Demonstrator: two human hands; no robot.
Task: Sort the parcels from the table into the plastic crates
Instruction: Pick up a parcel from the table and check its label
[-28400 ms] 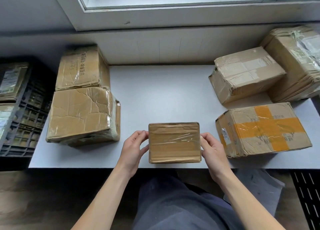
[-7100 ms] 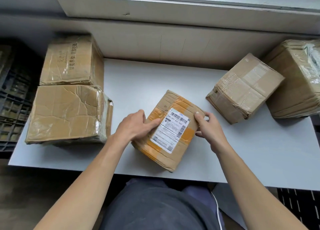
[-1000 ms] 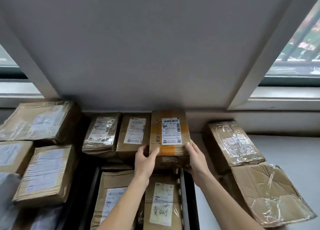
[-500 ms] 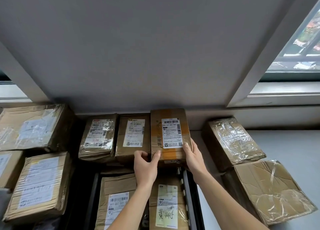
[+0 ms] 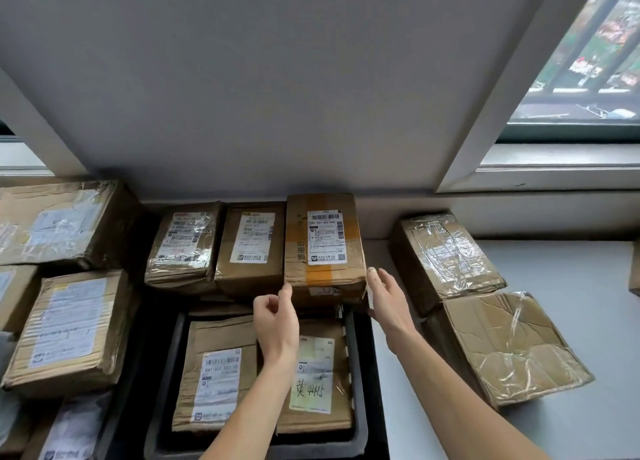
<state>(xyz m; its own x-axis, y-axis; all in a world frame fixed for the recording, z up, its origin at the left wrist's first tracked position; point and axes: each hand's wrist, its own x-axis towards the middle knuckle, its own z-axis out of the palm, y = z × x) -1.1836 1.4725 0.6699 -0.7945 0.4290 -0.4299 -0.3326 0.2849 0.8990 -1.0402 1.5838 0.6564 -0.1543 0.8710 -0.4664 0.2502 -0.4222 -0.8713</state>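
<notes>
**Orange-taped parcel placed; more to sort**

The orange-taped parcel [image 5: 323, 241] lies just beyond both hands, in the row at the crate's [image 5: 362, 373] far end. The left hand [image 5: 277, 317], loosely curled, and the right hand [image 5: 388, 303], fingers straight, flank its near corners and grip nothing. Right of the right hand, a film-wrapped parcel [image 5: 446, 255] and a crumpled parcel [image 5: 502, 345] wait unsorted on the surface [image 5: 571, 269]. The wall closes off the far side, so open room lies back toward the wrists.

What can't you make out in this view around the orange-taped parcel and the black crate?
Head view:
What the orange-taped parcel rests on: hidden by its own bulk.
Floor of the black crate: covered by the parcels inside.
Whether the left hand or right hand touches the parcel: gap too fine to judge.
Its label print: too small.
Far-left parcels: cut by the frame edge.
</notes>
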